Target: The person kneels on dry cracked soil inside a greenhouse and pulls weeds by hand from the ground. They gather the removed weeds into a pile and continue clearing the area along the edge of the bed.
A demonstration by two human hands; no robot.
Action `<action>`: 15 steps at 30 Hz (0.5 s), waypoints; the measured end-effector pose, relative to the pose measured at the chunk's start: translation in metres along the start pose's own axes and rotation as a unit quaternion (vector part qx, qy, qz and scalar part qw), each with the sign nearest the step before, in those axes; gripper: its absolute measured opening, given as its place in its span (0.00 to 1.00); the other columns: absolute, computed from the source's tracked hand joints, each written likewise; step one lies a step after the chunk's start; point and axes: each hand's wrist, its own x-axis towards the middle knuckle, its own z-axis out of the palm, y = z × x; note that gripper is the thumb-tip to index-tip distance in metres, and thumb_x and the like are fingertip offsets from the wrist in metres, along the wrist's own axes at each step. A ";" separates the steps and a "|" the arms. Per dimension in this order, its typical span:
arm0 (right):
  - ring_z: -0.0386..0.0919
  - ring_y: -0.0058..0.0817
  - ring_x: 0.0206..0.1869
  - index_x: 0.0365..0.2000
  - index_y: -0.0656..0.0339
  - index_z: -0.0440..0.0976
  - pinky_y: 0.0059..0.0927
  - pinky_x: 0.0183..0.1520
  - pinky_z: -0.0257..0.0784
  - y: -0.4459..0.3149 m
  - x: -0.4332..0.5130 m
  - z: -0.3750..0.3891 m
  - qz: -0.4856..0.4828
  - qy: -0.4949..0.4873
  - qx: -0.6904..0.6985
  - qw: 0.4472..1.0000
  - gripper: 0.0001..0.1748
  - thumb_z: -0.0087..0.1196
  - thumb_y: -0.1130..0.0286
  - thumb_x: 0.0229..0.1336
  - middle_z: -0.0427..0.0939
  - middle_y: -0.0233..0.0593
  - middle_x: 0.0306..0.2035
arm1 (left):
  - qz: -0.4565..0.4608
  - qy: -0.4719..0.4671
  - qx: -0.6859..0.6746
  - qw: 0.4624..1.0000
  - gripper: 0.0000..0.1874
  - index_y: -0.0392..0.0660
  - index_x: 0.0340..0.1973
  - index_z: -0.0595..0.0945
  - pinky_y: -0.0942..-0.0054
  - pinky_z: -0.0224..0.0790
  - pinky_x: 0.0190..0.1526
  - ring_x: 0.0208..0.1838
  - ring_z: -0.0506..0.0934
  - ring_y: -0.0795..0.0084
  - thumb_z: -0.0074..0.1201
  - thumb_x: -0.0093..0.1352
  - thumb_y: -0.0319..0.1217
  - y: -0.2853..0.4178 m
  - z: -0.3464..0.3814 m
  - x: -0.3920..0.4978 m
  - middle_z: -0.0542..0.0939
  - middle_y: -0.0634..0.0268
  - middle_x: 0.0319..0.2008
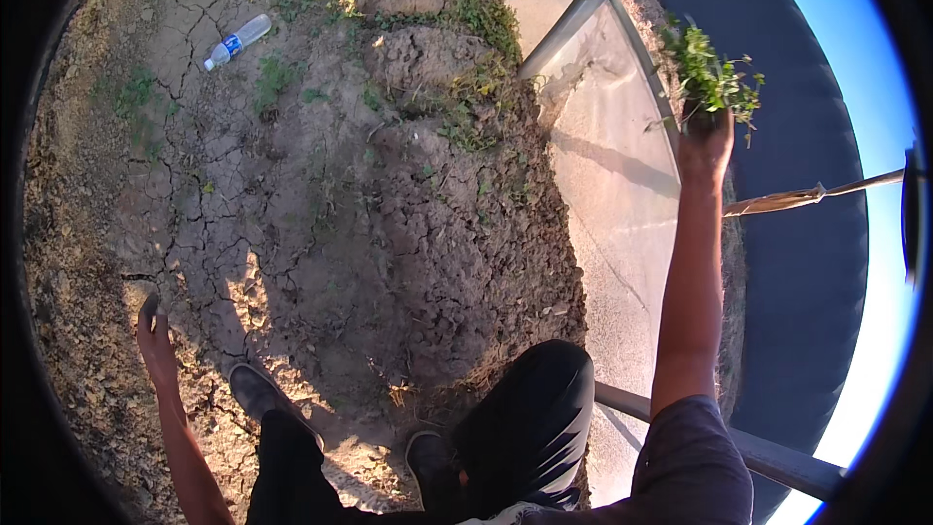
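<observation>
My right hand (705, 133) is stretched far out at the upper right, closed around a bunch of green leafy plants (711, 76). Behind it are a pale sheet and a dark fabric band. Low on the left, my left hand (154, 324) hangs over the dry, cracked soil (211, 219). Its fingers look partly spread, and nothing shows in it. Small green weeds (277, 80) grow from the ground ahead of me.
A clear plastic bottle with a blue label (239, 42) lies on the soil. Metal posts (565, 33) cross the pale sheet (619, 233) on the right. A twisted cloth tie (780, 202) runs across the dark fabric (802, 292). My legs and shoes (255, 390) are below.
</observation>
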 end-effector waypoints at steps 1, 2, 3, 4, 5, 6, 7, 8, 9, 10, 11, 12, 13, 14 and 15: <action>0.73 0.45 0.61 0.61 0.59 0.70 0.46 0.55 0.80 -0.041 0.031 -0.026 -0.098 0.098 0.001 0.990 0.25 0.55 0.56 0.73 0.74 0.44 0.60 | 0.004 0.006 0.033 0.999 0.26 0.35 0.70 0.73 0.56 0.64 0.72 0.72 0.72 0.52 0.46 0.82 0.37 -0.005 0.004 0.005 0.75 0.47 0.69; 0.64 0.51 0.70 0.76 0.62 0.48 0.52 0.58 0.81 -0.081 0.056 -0.058 -0.089 0.263 0.028 0.960 0.50 0.59 0.46 0.68 0.59 0.49 0.74 | 0.022 -0.007 0.030 0.999 0.25 0.34 0.70 0.73 0.57 0.63 0.72 0.72 0.72 0.54 0.46 0.82 0.37 -0.010 0.010 0.015 0.75 0.46 0.69; 0.67 0.50 0.69 0.77 0.61 0.46 0.53 0.60 0.80 -0.074 0.040 -0.066 -0.118 0.267 -0.096 0.952 0.53 0.63 0.46 0.66 0.61 0.49 0.73 | -0.008 -0.006 0.038 0.999 0.25 0.33 0.69 0.73 0.59 0.63 0.72 0.72 0.72 0.55 0.47 0.82 0.35 0.014 0.019 0.013 0.76 0.46 0.69; 0.69 0.48 0.68 0.78 0.61 0.44 0.53 0.61 0.80 -0.055 0.028 -0.065 -0.137 0.274 -0.200 0.931 0.56 0.66 0.47 0.64 0.63 0.49 0.72 | 0.002 0.011 0.033 0.999 0.25 0.34 0.69 0.74 0.60 0.63 0.72 0.72 0.73 0.56 0.49 0.82 0.36 -0.002 0.005 0.020 0.76 0.47 0.68; 0.72 0.46 0.66 0.77 0.60 0.48 0.52 0.62 0.79 -0.026 0.007 -0.054 -0.166 0.229 -0.290 0.914 0.56 0.69 0.49 0.63 0.66 0.50 0.71 | 0.015 0.007 0.047 0.999 0.25 0.35 0.69 0.74 0.60 0.62 0.72 0.71 0.73 0.56 0.50 0.81 0.36 0.000 0.001 0.020 0.77 0.48 0.67; 0.76 0.40 0.63 0.76 0.59 0.54 0.44 0.63 0.77 -0.007 -0.003 -0.072 -0.162 0.070 -0.429 0.886 0.50 0.70 0.55 0.64 0.73 0.49 0.67 | 0.027 0.000 0.055 0.998 0.24 0.37 0.68 0.75 0.61 0.62 0.72 0.70 0.74 0.57 0.50 0.81 0.37 -0.006 0.007 0.020 0.77 0.50 0.68; 0.76 0.36 0.64 0.73 0.58 0.62 0.40 0.65 0.74 0.055 -0.056 -0.049 -0.169 -0.038 -0.497 0.850 0.42 0.68 0.57 0.66 0.75 0.49 0.65 | 0.019 0.002 0.062 0.998 0.23 0.38 0.68 0.75 0.61 0.62 0.71 0.70 0.74 0.58 0.51 0.81 0.36 -0.001 0.008 0.013 0.77 0.52 0.68; 0.75 0.38 0.66 0.70 0.59 0.66 0.40 0.67 0.72 0.100 -0.107 -0.035 -0.107 -0.164 -0.536 0.821 0.37 0.67 0.57 0.67 0.74 0.48 0.67 | 0.032 -0.008 0.079 0.996 0.23 0.38 0.67 0.76 0.60 0.62 0.71 0.70 0.74 0.59 0.52 0.80 0.35 -0.002 0.008 0.009 0.77 0.53 0.67; 0.75 0.39 0.67 0.67 0.58 0.70 0.43 0.70 0.69 0.130 -0.156 -0.029 -0.012 -0.265 -0.574 0.774 0.33 0.65 0.56 0.68 0.73 0.45 0.69 | 0.046 -0.020 0.088 0.995 0.23 0.38 0.67 0.76 0.59 0.62 0.71 0.70 0.74 0.59 0.52 0.80 0.35 -0.005 0.012 0.002 0.77 0.53 0.67; 0.75 0.41 0.68 0.66 0.58 0.71 0.44 0.71 0.69 0.156 -0.202 -0.011 0.037 -0.354 -0.599 0.717 0.31 0.64 0.57 0.68 0.74 0.41 0.68 | 0.052 -0.029 0.089 0.994 0.22 0.37 0.66 0.76 0.59 0.63 0.71 0.69 0.74 0.58 0.53 0.79 0.35 -0.007 0.014 -0.008 0.78 0.53 0.66; 0.74 0.41 0.67 0.65 0.56 0.72 0.47 0.70 0.70 0.173 -0.238 0.000 0.039 -0.439 -0.623 0.646 0.30 0.64 0.58 0.67 0.76 0.42 0.65 | 0.057 -0.036 0.086 0.994 0.22 0.37 0.64 0.77 0.59 0.63 0.70 0.69 0.74 0.58 0.53 0.79 0.34 -0.009 0.017 -0.019 0.78 0.53 0.65; 0.74 0.43 0.67 0.64 0.55 0.73 0.51 0.73 0.65 0.195 -0.259 -0.002 -0.038 -0.556 -0.597 0.577 0.30 0.65 0.59 0.64 0.77 0.41 0.62 | 0.067 -0.043 0.085 0.993 0.21 0.37 0.63 0.78 0.59 0.63 0.70 0.69 0.74 0.57 0.54 0.78 0.34 -0.010 0.020 -0.025 0.79 0.52 0.64; 0.73 0.43 0.67 0.64 0.53 0.73 0.53 0.75 0.62 0.208 -0.282 0.015 -0.087 -0.611 -0.579 0.533 0.32 0.66 0.59 0.61 0.76 0.42 0.62 | 0.074 -0.041 0.120 0.989 0.20 0.37 0.62 0.79 0.59 0.64 0.70 0.68 0.75 0.56 0.54 0.78 0.33 -0.017 0.016 -0.031 0.79 0.52 0.64; 0.72 0.43 0.68 0.64 0.52 0.73 0.54 0.77 0.58 0.219 -0.302 0.028 -0.135 -0.661 -0.559 0.482 0.33 0.68 0.60 0.59 0.76 0.42 0.62 | 0.081 -0.041 0.152 0.984 0.19 0.37 0.61 0.80 0.59 0.64 0.69 0.67 0.75 0.55 0.54 0.78 0.33 -0.026 0.014 -0.036 0.79 0.51 0.63; 0.73 0.43 0.67 0.65 0.52 0.73 0.55 0.77 0.56 0.231 -0.315 0.035 -0.140 -0.669 -0.557 0.472 0.34 0.68 0.60 0.58 0.76 0.42 0.61 | 0.089 -0.044 0.184 0.978 0.18 0.36 0.59 0.80 0.59 0.65 0.69 0.67 0.76 0.54 0.54 0.78 0.32 -0.033 0.014 -0.042 0.79 0.51 0.62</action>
